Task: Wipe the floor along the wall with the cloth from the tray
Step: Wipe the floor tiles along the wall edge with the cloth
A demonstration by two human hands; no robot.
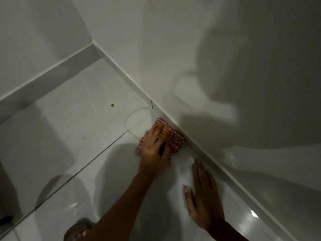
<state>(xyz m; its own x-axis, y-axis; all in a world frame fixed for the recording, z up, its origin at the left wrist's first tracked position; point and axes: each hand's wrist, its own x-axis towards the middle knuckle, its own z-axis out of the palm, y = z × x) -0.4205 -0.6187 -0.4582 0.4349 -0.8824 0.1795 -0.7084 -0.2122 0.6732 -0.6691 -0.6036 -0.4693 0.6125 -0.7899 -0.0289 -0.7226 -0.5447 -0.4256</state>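
Observation:
A red-and-white checked cloth (174,139) lies bunched on the white tiled floor (78,119), pushed right against the baseboard (139,87) of the right-hand wall (191,49). My left hand (153,146) presses down on the cloth, fingers spread over it and pointing toward the corner; the hand is blurred. My right hand (203,193) lies flat on the glossy floor beside the baseboard, closer to me than the cloth, fingers apart and holding nothing. No tray is in view.
Two walls meet in a corner (93,40) at the upper left. A small yellow-green speck (112,105) sits on the tile. A dark grout line (97,152) crosses the floor. My foot (78,229) shows at the bottom edge. Shadows cover wall and floor.

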